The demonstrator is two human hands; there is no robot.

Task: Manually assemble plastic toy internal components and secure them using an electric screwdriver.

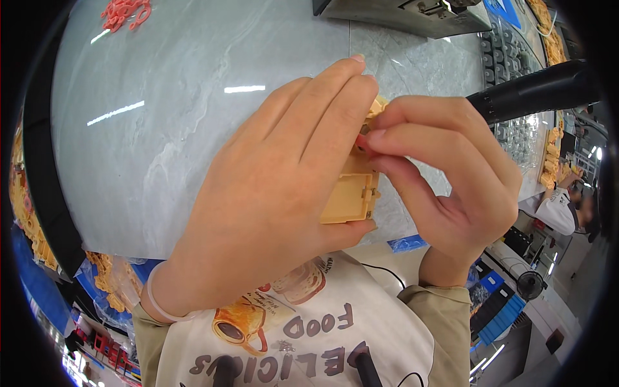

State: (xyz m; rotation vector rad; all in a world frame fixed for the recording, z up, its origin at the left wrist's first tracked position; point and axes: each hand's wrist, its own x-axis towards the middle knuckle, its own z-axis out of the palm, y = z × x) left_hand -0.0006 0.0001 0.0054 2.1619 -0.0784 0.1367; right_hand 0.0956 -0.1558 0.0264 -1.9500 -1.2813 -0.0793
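Note:
A pale yellow plastic housing [348, 200] with a shallow rectangular recess is held over the table's near right part. My left hand [264, 168] is wrapped along its left side, thumb below and fingers above, and hides much of it. From the right, my right hand [461, 168] pinches a small red piece [362, 142] between thumb and fingertips, against the housing's upper part. Most of the red piece is covered by the fingers, so its full shape cannot be seen. Several red ring-shaped plastic parts [126, 13] lie in a pile at the far left.
A metal fixture [400, 16] stands at the far edge. A thick black cylinder [535, 90] juts in from the right, by grey trays [506, 55]. Yellow parts lie at right [551, 158] and in a plastic bag [113, 280] lower left. Another person [558, 209] works at far right.

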